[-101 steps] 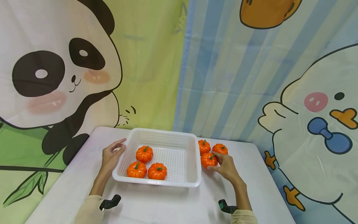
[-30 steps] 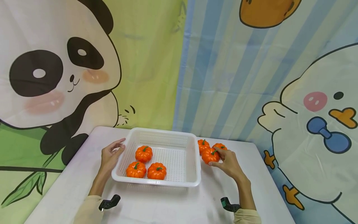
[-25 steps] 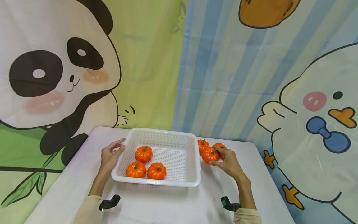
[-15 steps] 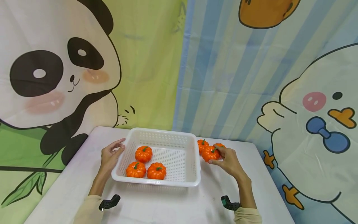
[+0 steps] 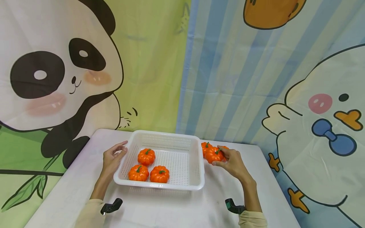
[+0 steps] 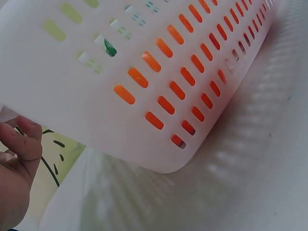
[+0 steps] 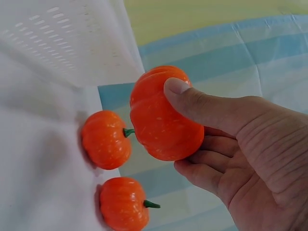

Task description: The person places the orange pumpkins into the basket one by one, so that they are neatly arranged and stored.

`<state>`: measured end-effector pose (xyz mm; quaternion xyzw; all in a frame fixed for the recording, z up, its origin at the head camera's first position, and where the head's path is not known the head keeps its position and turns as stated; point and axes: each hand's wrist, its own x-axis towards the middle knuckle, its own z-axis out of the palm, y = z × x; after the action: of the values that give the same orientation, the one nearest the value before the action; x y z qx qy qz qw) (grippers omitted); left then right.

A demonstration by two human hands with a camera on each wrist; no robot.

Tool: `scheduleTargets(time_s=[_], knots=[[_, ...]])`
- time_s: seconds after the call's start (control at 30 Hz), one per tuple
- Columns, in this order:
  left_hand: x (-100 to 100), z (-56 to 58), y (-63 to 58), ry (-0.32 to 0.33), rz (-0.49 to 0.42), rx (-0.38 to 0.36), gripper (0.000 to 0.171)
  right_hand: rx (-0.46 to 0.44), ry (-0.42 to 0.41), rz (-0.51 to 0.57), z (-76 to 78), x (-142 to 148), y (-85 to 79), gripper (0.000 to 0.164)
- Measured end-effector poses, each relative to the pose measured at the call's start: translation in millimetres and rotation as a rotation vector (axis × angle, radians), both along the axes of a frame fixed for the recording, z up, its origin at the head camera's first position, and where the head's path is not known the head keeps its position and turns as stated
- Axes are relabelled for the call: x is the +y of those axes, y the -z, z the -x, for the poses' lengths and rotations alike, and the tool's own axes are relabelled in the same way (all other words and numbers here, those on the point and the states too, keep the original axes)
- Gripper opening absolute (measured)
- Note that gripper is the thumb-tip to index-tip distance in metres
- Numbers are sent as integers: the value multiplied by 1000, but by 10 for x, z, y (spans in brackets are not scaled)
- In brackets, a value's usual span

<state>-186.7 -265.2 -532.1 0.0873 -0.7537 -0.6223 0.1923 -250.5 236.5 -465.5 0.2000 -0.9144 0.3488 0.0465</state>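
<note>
With my left hand (image 5: 113, 157) relaxed, my right hand (image 5: 233, 161) clamps a toy pumpkin (image 5: 213, 155) whose glossy skin could slip, knocking neighbouring pumpkins (image 7: 107, 142) toward the far edge of the counter (image 5: 252, 158).

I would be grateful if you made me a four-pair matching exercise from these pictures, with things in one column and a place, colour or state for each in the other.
Column one:
1. Left hand
2. Right hand
3. Basket
4. Pumpkin stems

Column two:
A. Green
B. With three pumpkins inside
C. At the left side of the container
D. Gripping an orange pumpkin between thumb and fingers

Right pairs: 1-C; 2-D; 3-B; 4-A.
</note>
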Motion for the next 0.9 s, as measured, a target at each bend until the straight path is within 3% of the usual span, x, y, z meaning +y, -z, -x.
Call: scheduleTargets(time_s=[0.27,0.6,0.9], knots=[[-10,0,-4,9,-21,-21,46,1,2,-5,-12,-36,-35,78],[77,-128,-269,26,-41,-40,46,-12,-29,30,-20,-75,-63,79],[58,-101,-225,26,-29,-29,46,4,-40,24,3,-99,-104,80]])
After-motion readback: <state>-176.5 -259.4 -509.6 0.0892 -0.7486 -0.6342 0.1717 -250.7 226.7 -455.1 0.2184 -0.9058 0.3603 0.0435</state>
